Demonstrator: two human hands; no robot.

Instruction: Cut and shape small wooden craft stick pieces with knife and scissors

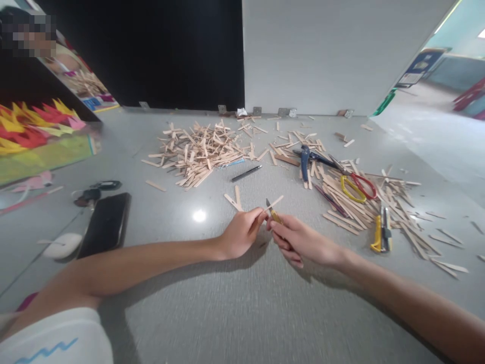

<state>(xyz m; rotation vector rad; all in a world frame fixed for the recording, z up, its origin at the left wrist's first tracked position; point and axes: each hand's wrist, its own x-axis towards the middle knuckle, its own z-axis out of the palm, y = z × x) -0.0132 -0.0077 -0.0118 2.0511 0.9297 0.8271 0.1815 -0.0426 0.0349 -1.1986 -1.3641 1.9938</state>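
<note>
Pinched between the fingers of my left hand [243, 232] is a thin wooden craft stick [278, 200], its free end pointing up and to the right. My right hand [297, 238] is closed around a small knife [274, 216] with a yellowish handle. Its dark blade is at the stick, just beyond my left fingertips; whether it touches the wood I cannot tell. Two more craft sticks [237, 196] form a V just beyond my left hand, their lower ends meeting near it. A black pen [246, 173] lies farther off on the grey floor.
A heap of craft sticks [200, 151] lies ahead. At right, more sticks [352, 207] surround red-and-yellow scissors [358, 187], a blue-handled tool [305, 162] and a yellow box cutter [381, 232]. A phone [106, 222], keys [89, 197] and white mouse [62, 246] are left. Black-and-white panels [337, 55] stand behind.
</note>
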